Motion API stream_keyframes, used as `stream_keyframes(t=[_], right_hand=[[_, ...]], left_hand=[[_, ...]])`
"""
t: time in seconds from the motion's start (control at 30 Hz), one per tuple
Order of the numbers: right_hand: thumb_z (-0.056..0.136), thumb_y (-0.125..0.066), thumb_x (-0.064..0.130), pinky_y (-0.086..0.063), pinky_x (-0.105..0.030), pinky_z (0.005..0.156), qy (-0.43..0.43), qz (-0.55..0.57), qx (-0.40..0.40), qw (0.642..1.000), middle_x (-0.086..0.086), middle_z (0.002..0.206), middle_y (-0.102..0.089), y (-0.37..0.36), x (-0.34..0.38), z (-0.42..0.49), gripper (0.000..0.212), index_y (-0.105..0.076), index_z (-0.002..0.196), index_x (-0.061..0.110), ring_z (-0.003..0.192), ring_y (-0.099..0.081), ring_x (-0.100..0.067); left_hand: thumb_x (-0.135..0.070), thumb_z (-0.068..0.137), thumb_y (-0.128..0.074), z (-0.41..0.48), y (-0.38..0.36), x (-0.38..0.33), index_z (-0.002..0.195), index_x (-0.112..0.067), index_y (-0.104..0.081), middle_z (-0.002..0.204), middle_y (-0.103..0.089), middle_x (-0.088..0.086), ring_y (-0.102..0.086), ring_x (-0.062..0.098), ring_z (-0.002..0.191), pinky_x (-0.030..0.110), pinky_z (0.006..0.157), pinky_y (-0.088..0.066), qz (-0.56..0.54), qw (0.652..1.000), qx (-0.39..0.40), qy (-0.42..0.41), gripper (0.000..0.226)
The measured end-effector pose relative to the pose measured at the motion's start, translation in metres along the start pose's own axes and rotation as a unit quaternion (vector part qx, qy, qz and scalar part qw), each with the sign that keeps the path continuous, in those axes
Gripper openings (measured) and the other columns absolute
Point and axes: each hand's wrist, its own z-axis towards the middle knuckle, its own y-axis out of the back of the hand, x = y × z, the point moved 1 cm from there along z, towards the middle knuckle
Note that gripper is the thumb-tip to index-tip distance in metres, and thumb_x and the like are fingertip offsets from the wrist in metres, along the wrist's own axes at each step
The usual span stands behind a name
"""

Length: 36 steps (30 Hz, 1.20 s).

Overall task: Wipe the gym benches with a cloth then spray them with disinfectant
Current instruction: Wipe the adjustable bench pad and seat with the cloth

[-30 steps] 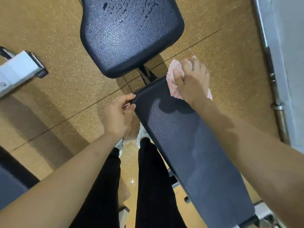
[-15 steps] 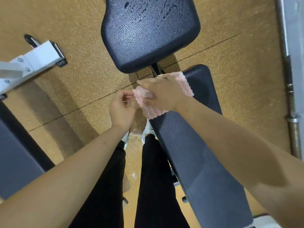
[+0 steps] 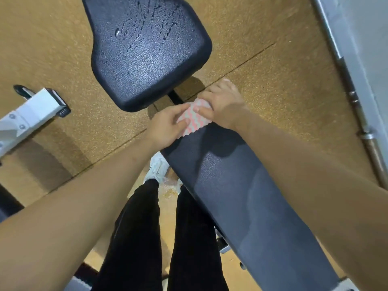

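Head camera looks straight down for me, and both hands meet at the far end of the long bench pad (image 3: 241,202). My left hand (image 3: 165,127) pinches the near-left edge of the cloth (image 3: 194,118) between thumb and fingers. My right hand (image 3: 222,103) is closed over the far-right side of the same cloth, thumb pressing on top, the other fingers curled over the pad's end. So both hands are gripping the cloth, which is pink and white with a wavy pattern and a scalloped edge, lying flat on the pad's end and touching it.

Beyond that end, across a narrow gap, sits the second pad (image 3: 147,51), dark and pebbled, with streaks and beads of wetness near its top. A dull patch shows on the long pad closer to me, under my right forearm.

Below my arms I see black trousers (image 3: 136,238) and a white shoe (image 3: 156,166) on the speckled tan floor (image 3: 52,49), just left of the bench. A white metal frame end (image 3: 33,110) lies at the left, well apart from the bench, and a steel barbell (image 3: 357,106) runs along the right edge beside a pale wall.
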Motion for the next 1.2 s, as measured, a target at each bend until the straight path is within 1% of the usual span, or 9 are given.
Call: stream_keyframes(t=[0.13, 0.23, 0.3, 0.5, 0.7, 0.87, 1.03, 1.1, 1.2], right_hand=[[0.100, -0.053, 0.048, -0.027, -0.044, 0.120, -0.082, 0.234, -0.078, 0.966, -0.004, 0.155, -0.041, -0.013, -0.027, -0.023, 0.058, -0.043, 0.152, 0.023, 0.143, -0.034, -0.023], [0.102, -0.055, 0.043, -0.024, -0.028, 0.119, -0.153, 0.345, -0.117, 0.919, -0.001, 0.157, -0.041, -0.021, -0.035, -0.047, 0.057, -0.038, 0.155, 0.030, 0.144, -0.036, -0.016], [0.100, -0.054, 0.048, -0.029, -0.032, 0.120, -0.203, 0.384, -0.109, 0.894, 0.001, 0.155, -0.046, -0.028, -0.037, -0.060, 0.058, -0.041, 0.154, 0.032, 0.141, -0.042, -0.016], [0.098, -0.049, 0.058, -0.044, -0.038, 0.103, -0.268, 0.391, -0.098, 0.875, -0.001, 0.129, -0.064, -0.054, -0.045, -0.100, 0.059, -0.051, 0.147, 0.027, 0.108, -0.055, -0.016], [0.096, -0.052, 0.059, -0.052, -0.044, 0.091, -0.324, 0.350, -0.129, 0.869, -0.007, 0.117, -0.070, -0.072, -0.033, -0.146, 0.058, -0.054, 0.143, 0.023, 0.103, -0.065, -0.027], [0.091, -0.062, 0.053, -0.027, -0.048, 0.115, -0.417, 0.358, -0.230, 0.803, 0.004, 0.158, -0.040, -0.095, 0.010, -0.201, 0.065, -0.045, 0.149, 0.027, 0.143, -0.037, -0.026], [0.093, -0.065, 0.048, -0.029, -0.055, 0.111, -0.575, 0.279, -0.245, 0.729, -0.002, 0.160, -0.035, -0.137, 0.052, -0.262, 0.063, -0.046, 0.148, 0.025, 0.141, -0.031, -0.034], [0.091, -0.064, 0.054, -0.028, -0.057, 0.114, -0.619, 0.289, -0.224, 0.695, -0.006, 0.162, -0.031, -0.157, 0.062, -0.275, 0.069, -0.043, 0.150, 0.024, 0.145, -0.027, -0.037], [0.093, -0.060, 0.058, -0.027, -0.060, 0.117, -0.606, 0.283, -0.214, 0.712, -0.008, 0.166, -0.026, -0.181, 0.073, -0.281, 0.074, -0.036, 0.155, 0.026, 0.149, -0.023, -0.040]], left_hand=[[-0.042, 0.089, -0.060, 0.033, -0.007, -0.020, 0.155, -0.025, -0.047, 0.112, -0.070, 0.023, -0.067, 0.048, 0.105, 0.058, 0.098, -0.055, 0.015, 0.994, 0.086, -0.061, 0.069], [-0.046, 0.089, -0.058, 0.054, -0.006, -0.042, 0.155, -0.034, -0.047, 0.119, -0.062, 0.011, -0.066, 0.037, 0.109, 0.050, 0.101, -0.052, 0.099, 0.985, 0.099, -0.106, 0.068], [-0.039, 0.095, -0.061, 0.061, -0.008, -0.057, 0.158, -0.033, -0.044, 0.124, -0.058, 0.010, -0.061, 0.032, 0.118, 0.039, 0.102, -0.046, 0.137, 0.977, 0.101, -0.132, 0.065], [-0.031, 0.105, -0.061, 0.077, -0.018, -0.091, 0.154, -0.032, -0.050, 0.150, -0.050, 0.005, -0.058, 0.030, 0.125, 0.037, 0.100, -0.044, 0.263, 0.923, 0.128, -0.251, 0.050], [-0.051, 0.096, -0.063, 0.088, -0.045, -0.139, 0.141, -0.029, -0.063, 0.126, -0.064, 0.008, -0.059, 0.036, 0.121, 0.048, 0.102, -0.042, 0.490, 0.781, 0.212, -0.323, 0.051], [-0.084, 0.082, -0.042, 0.072, -0.081, -0.164, 0.149, -0.037, -0.052, 0.152, -0.056, 0.005, -0.052, 0.034, 0.138, 0.048, 0.111, -0.040, 0.521, 0.749, 0.277, -0.301, 0.083], [-0.076, 0.101, -0.025, 0.066, -0.125, -0.151, 0.161, -0.045, -0.028, 0.159, -0.050, 0.003, -0.040, 0.034, 0.149, 0.057, 0.123, -0.017, 0.596, 0.688, 0.293, -0.293, 0.068], [-0.074, 0.102, -0.025, 0.063, -0.137, -0.151, 0.162, -0.042, -0.028, 0.159, -0.050, 0.008, -0.042, 0.037, 0.147, 0.055, 0.119, -0.024, 0.607, 0.678, 0.280, -0.307, 0.068], [-0.068, 0.104, -0.027, 0.057, -0.153, -0.152, 0.159, -0.034, -0.036, 0.154, -0.053, 0.013, -0.050, 0.039, 0.138, 0.045, 0.102, -0.040, 0.605, 0.664, 0.293, -0.329, 0.066]])
